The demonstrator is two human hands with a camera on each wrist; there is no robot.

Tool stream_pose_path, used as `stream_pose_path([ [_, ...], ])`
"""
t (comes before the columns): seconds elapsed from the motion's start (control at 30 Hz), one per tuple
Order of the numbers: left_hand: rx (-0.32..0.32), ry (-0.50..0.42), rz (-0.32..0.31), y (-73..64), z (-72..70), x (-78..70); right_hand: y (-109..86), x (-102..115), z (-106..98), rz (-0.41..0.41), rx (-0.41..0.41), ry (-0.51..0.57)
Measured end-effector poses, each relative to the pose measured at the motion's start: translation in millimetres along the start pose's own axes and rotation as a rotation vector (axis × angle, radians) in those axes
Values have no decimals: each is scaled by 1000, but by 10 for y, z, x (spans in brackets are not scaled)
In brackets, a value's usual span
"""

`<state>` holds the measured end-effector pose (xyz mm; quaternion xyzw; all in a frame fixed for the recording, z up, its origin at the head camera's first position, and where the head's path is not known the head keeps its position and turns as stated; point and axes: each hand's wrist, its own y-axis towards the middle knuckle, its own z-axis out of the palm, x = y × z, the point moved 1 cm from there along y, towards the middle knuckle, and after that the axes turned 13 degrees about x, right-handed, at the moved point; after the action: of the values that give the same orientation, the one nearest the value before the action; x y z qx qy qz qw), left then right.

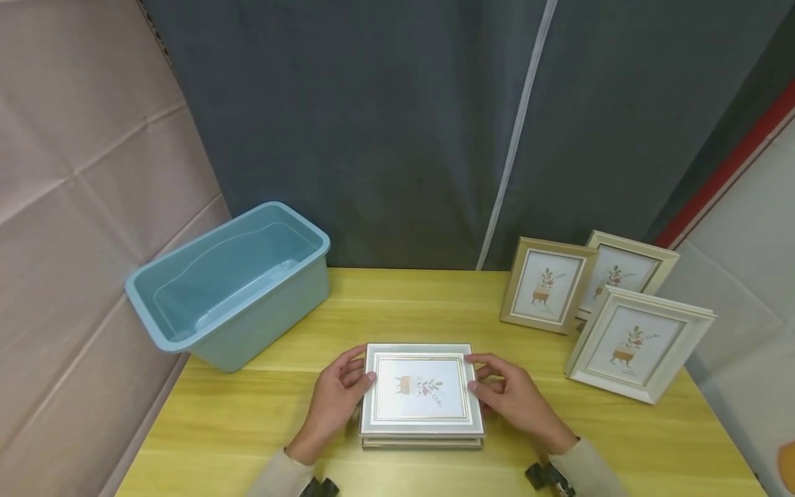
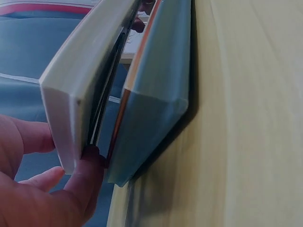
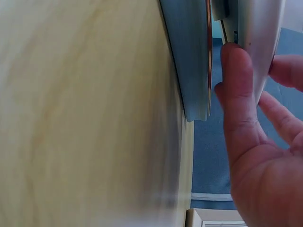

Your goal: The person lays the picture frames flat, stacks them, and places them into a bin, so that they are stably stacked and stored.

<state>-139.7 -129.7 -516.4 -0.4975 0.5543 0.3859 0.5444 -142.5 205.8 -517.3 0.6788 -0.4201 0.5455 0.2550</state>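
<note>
Gripping the upper frame (image 1: 422,390): left hand (image 1: 335,397), right hand (image 1: 514,397); lower frame (image 1: 422,444) beneath.

soft shadow beside lower frame (image 2: 154,101)

A white frame (image 1: 422,390), picture up, hovers just over another frame (image 1: 422,444) lying flat, well in from the tabletop's (image 1: 404,307) far edge.

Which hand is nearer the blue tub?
Left. The left hand grips the upper frame by its left side, in front and right of the tub; the right hand grips the opposite side, farther right.
</note>
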Motion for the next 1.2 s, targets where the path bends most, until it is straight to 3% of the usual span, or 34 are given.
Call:
stream_pose_path([
  [0.27,-55,172,-47,-9,-11,20,28,48,19,39,-27,-132],
  [0.53,-29,193,-61,31,-12,58,56,38,10,91,-103,-271],
  [0.97,10,245,-86,-2,-35,77,26,32,-52,56,-25,-277],
  [1.2,25,247,-74,-24,-30,95,-15,73,-167,33,-51,-245],
])
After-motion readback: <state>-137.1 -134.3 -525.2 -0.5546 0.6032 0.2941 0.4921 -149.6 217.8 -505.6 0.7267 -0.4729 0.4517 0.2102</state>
